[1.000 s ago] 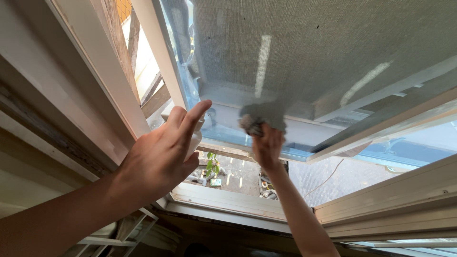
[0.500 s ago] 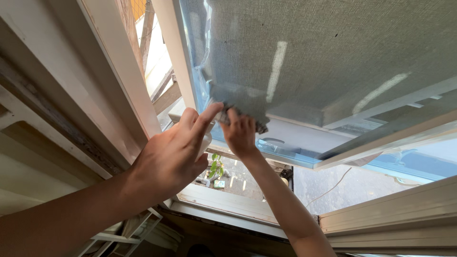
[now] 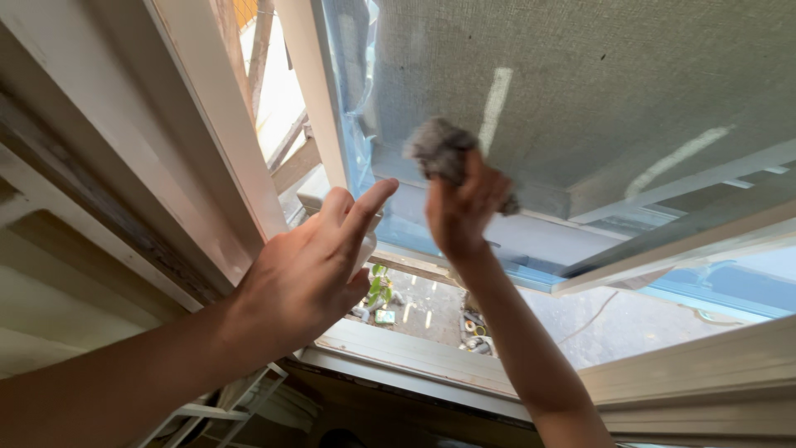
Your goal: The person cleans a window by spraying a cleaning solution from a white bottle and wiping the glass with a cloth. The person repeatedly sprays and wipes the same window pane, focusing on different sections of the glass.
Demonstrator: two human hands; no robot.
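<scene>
**Open window sash: pane wiping in progress**

Left hand [image 3: 303,274] is closed around a white spray bottle [image 3: 365,242] (mostly hidden behind the palm), index finger extended, beside the white sash frame [image 3: 311,91]. Right hand [image 3: 463,211] is clenched on a crumpled grey cloth [image 3: 439,148], pressed against the glass pane [image 3: 580,91] near its lower left corner. Judged step: wiping the glass. Continuing calls for steady pressure across the unwiped area to the right.

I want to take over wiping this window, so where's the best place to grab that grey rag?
Take the grey rag by its bunched top-left part, coming from above: that wad sticks out free of the right hand, whose fingers cover its lower part.
</scene>
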